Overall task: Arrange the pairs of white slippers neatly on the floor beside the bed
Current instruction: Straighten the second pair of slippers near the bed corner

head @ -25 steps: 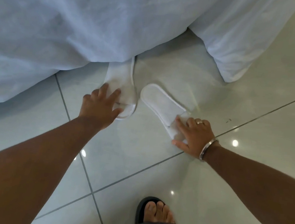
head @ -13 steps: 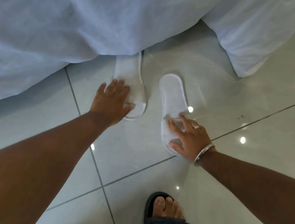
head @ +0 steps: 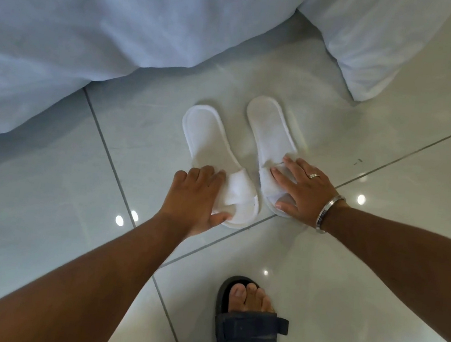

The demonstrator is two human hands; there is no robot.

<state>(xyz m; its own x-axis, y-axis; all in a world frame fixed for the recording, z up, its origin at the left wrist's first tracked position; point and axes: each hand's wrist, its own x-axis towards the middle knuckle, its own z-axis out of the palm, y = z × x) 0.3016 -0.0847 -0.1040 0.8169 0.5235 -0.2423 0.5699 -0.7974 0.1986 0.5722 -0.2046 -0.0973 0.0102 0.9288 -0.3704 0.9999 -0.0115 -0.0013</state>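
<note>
Two white open-toe slippers lie side by side on the pale tiled floor, heels toward the bed. My left hand (head: 197, 198) grips the toe band of the left slipper (head: 211, 138), thumb under its front edge. My right hand (head: 303, 191), with a ring and a metal bangle, presses flat on the toe band of the right slipper (head: 273, 125). Both slippers are fully in view, a narrow gap between them.
White bed linen (head: 109, 17) hangs over the floor at the top and left, and another fold (head: 373, 47) drops at the top right. My foot in a dark sandal (head: 250, 325) stands just below the slippers. Grout lines cross the glossy tiles.
The left slipper has come out from under the bed sheet toward me. The right slipper has turned and now lies roughly parallel to it. Both hands stayed on the toe bands.
</note>
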